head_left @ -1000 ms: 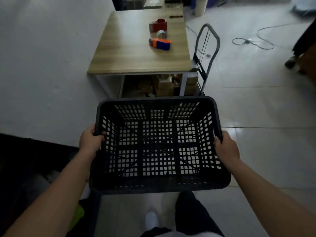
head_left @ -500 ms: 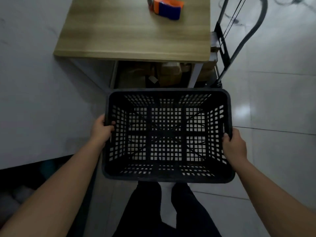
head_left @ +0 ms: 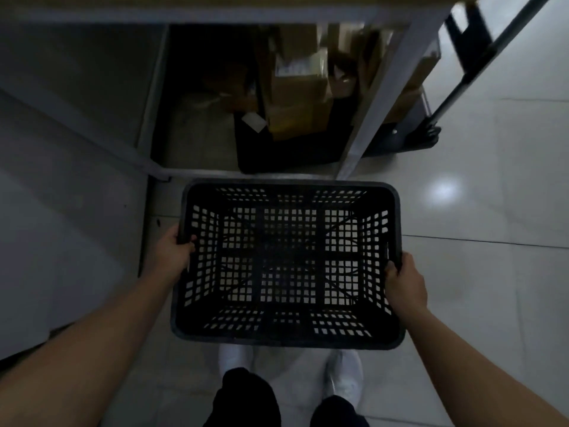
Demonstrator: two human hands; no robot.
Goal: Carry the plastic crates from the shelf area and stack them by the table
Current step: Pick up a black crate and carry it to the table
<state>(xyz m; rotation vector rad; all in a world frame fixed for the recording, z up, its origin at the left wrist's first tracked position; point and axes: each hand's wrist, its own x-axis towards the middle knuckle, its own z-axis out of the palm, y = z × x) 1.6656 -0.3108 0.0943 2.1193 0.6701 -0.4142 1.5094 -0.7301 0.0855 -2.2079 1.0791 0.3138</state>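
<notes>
Head view looks straight down into the black plastic crate (head_left: 289,263), empty, its lattice floor showing pale tile through the holes. It hangs level between the two hands, above the floor and just ahead of the person's white shoes (head_left: 345,377). The left hand (head_left: 172,254) is curled over the left rim with the thumb hooked inside the wall; the right hand (head_left: 405,282) is clamped on the right rim in the same way, fingers wrapped underneath and out of sight.

Beyond the fingertips, the crate's far edge sits just short of the counter's grey frame: a leg (head_left: 378,109) slants down to meet the floor near the far right corner, and a low crossbar (head_left: 246,173) runs along just past the rim. Under the counter lie cardboard boxes (head_left: 295,97) in shadow. Off past the right hand stands a hand trolley (head_left: 428,131), its base near the leg.

Risks, as I judge them: lowering from here could knock the far corner against the leg or crossbar and tip the crate out of a rim-only grip. The toes are close under the near edge, so a straight drop could catch them. Dim light and glossy tile make footing and clearance hard to read. No other crate is visible to stack on.
</notes>
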